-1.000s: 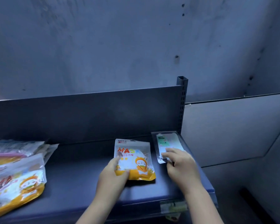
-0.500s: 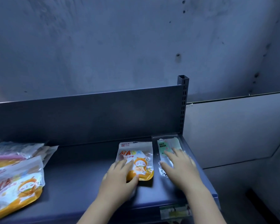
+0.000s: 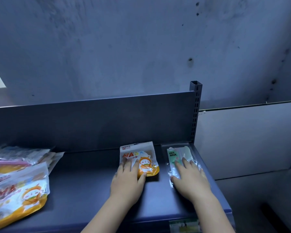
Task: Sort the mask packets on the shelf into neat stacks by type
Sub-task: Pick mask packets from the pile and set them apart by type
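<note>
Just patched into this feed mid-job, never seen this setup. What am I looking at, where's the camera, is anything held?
No machine: these are a person's two bare hands, filmed by one wide-angle camera worn on the head, looking forward and down. The surface is a dark grey metal shelf. The left hand lies flat on an orange-and-white cartoon mask pouch; the right hand lies flat on a clear plastic packet with a green FACE MASK label, near the shelf's right end. Fingers are straight, so nothing is gripped, only pressed. At far left lie another orange cartoon pouch and a heap of clear packets.
</note>
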